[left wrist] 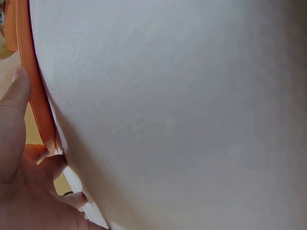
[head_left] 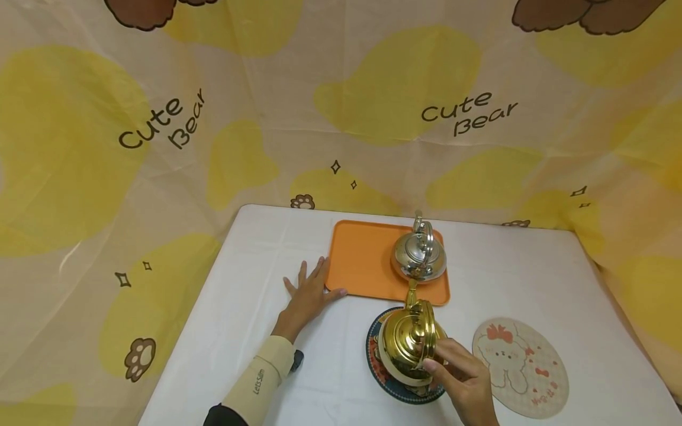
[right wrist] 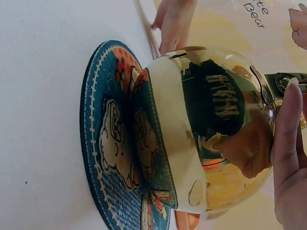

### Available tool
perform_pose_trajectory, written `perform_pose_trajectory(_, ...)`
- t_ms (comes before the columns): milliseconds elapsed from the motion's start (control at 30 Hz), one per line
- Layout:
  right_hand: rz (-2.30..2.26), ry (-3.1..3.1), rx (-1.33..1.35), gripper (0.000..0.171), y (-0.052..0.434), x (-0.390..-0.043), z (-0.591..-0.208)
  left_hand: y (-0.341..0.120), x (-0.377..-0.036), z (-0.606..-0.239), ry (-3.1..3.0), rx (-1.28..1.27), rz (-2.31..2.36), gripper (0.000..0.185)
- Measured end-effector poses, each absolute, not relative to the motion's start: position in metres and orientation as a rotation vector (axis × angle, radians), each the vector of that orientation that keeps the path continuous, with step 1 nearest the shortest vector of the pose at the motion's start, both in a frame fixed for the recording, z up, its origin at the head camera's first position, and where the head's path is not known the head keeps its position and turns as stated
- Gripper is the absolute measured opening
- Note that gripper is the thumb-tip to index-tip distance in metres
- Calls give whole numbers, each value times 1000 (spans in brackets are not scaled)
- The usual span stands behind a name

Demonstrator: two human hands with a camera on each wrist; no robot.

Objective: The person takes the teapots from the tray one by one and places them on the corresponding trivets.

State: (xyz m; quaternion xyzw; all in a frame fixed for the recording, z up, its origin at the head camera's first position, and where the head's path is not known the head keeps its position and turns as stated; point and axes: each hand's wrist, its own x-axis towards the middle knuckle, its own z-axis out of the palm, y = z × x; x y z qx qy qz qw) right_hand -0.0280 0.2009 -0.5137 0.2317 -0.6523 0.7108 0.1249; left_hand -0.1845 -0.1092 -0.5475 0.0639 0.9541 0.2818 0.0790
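Observation:
A shiny gold teapot (head_left: 405, 340) stands over the dark blue round mat (head_left: 391, 390), its spout pointing toward the tray. My right hand (head_left: 463, 381) pinches the teapot's upright handle (head_left: 428, 331) between thumb and fingers. In the right wrist view the teapot's base meets its mat (right wrist: 108, 143); whether it bears fully on it I cannot tell. My left hand (head_left: 309, 299) lies with fingers spread at the near left corner of the orange tray (head_left: 359, 260), thumb along its near rim. A silver teapot (head_left: 419, 257) sits on the tray's right part.
A pale round mat with a bunny drawing (head_left: 519, 367) lies to the right of my right hand. The white tabletop (head_left: 277, 242) ends at the back against a yellow-patterned cloth (head_left: 373, 118).

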Motion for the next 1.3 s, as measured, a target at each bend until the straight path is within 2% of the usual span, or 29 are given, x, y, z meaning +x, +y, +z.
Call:
perform_pose_trajectory(300, 2015, -2099, 479, 32, 201, -21, -510, -109, -184, -545, 2853, 187, 840, 99)
perform_pose_trajectory(1300, 2001, -2054, 439, 39, 212, -18, -511, -109, -184, -547, 2861, 192, 821, 100)
